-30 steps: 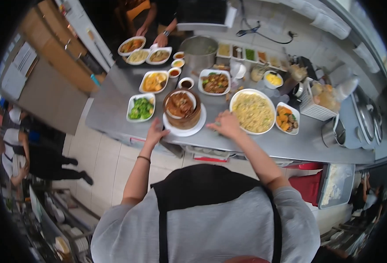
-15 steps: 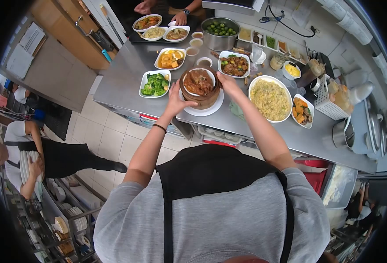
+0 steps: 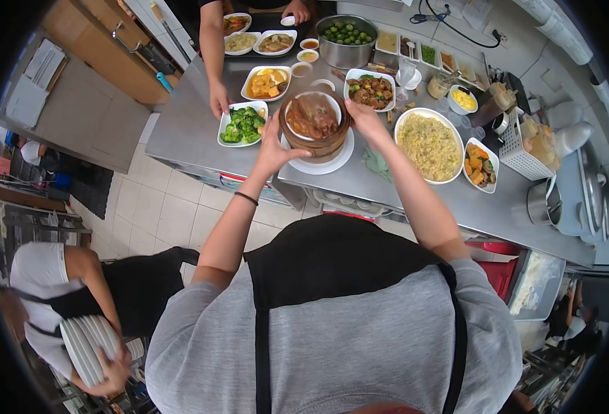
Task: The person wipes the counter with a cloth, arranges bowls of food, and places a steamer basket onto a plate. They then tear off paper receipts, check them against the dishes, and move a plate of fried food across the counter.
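Gripping a round wooden steamer (image 3: 330,145) from opposite sides, with left hand (image 3: 274,150) at the left wall, thumb across the front, and with right hand (image 3: 363,120) at the right rim; hiding several fingertips against the far wall; seen over a white plate (image 3: 326,166), cannot tell whether touching or raised; smeared by blur inside, with brown food (image 3: 311,116) too indistinct to identify; partly covering a small dish (image 3: 324,85) just behind, contents unreadable; half concealing a green cloth (image 3: 375,164) beside the right forearm; cropped at the top edge, with a co-worker's hand (image 3: 219,100) by the broccoli dish (image 3: 239,144); blurred at lower left, carrying stacked plates (image 3: 87,348), another person.
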Available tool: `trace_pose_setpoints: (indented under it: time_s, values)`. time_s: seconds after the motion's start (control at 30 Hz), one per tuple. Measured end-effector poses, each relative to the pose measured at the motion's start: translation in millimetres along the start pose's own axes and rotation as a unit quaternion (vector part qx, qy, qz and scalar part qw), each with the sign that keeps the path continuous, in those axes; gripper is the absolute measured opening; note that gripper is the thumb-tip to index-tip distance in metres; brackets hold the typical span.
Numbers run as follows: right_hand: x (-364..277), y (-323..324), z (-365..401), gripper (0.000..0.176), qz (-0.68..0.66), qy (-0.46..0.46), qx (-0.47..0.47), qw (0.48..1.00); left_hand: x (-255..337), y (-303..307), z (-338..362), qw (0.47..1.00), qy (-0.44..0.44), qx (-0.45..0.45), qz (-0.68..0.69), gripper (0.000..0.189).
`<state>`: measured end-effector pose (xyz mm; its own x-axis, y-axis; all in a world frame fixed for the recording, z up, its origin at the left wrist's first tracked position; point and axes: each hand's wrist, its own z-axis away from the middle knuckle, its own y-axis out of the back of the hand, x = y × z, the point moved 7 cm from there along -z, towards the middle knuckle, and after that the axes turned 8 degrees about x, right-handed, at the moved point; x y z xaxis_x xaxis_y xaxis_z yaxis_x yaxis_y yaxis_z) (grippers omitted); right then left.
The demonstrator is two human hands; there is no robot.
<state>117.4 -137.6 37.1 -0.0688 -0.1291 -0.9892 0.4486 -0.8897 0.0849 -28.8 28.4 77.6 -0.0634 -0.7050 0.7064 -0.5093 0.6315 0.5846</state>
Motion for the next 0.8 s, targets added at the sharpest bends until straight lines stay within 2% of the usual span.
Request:
trace_pose_setpoints:
  time_s: [0.07, 0.13, 0.2, 0.27, 0.33, 0.47, 0.5, 0.53, 0.57, 0.6, 0.63, 0.67, 0.73, 0.77, 0.8]
  values:
    - [16.6, 2.9, 2.6, 0.046, -0.044, 0.013, 0.027, 0.999, 2.2, -4.5, 11.3, 1.000, -0.001, 0.014, -0.001, 0.113]
    - [27.7, 3.5, 0.0, 0.044, -0.054, -0.012, 0.028, 0.998, -4.8, -12.6, 13.7, 1.000, 0.001, 0.012, -0.004, 0.114]
    - [33.0, 2.1, -6.9, 0.041, -0.039, 0.036, 0.056, 0.997, -13.8, -17.5, 14.2, 0.999, 0.015, 0.022, -0.021, 0.115]
    - [34.4, 2.1, -13.0, 0.039, -0.042, 0.043, 0.055, 0.997, -20.8, -21.8, 14.6, 0.999, 0.018, 0.024, -0.013, 0.113]
    - [26.9, -2.2, -12.9, 0.039, 0.044, 0.014, 0.035, 0.998, -24.6, -23.7, 9.6, 1.000, 0.029, 0.004, -0.002, 0.109]
    - [-7.1, -4.9, 3.1, 0.038, 0.110, 0.088, 0.007, 0.990, -5.8, -19.4, 5.9, 0.998, -0.013, 0.022, 0.058, 0.102]
    - [-12.9, -2.6, 7.4, 0.040, 0.105, 0.058, -0.008, 0.993, -3.4, -18.9, 6.3, 0.998, -0.031, 0.030, 0.041, 0.101]
    - [-4.7, 1.8, 1.4, 0.042, 0.137, 0.068, -0.001, 0.988, -6.4, -20.8, 4.4, 0.996, -0.041, 0.018, 0.080, 0.101]
    - [1.8, 6.2, 0.6, 0.043, 0.080, 0.058, 0.004, 0.995, -10.1, -22.0, 4.6, 0.996, -0.044, 0.008, 0.078, 0.101]
    - [16.2, 10.3, -7.9, 0.039, 0.078, 0.069, 0.005, 0.995, -14.0, -21.6, 6.7, 0.998, -0.023, -0.010, 0.064, 0.101]
    - [5.8, 23.5, 2.0, 0.031, 0.197, 0.119, 0.062, 0.971, -14.7, -18.4, 8.7, 0.998, -0.019, -0.017, 0.057, 0.100]
    - [1.2, 31.9, 12.9, 0.022, 0.277, 0.135, 0.075, 0.948, -18.9, -13.8, 12.0, 0.999, 0.008, -0.022, 0.048, 0.100]
    - [8.4, 34.9, 35.7, 0.015, 0.470, 0.178, 0.040, 0.864, -38.4, -5.2, 18.6, 0.998, 0.059, -0.020, 0.014, 0.094]
    - [21.8, 33.9, 46.6, 0.015, 0.548, 0.188, 0.021, 0.815, -42.9, -1.5, 20.9, 0.998, 0.053, -0.022, 0.015, 0.094]
    - [40.0, 33.8, 57.5, 0.015, 0.580, 0.206, 0.018, 0.788, -59.5, 1.3, 25.0, 0.988, 0.144, -0.019, 0.053, 0.086]
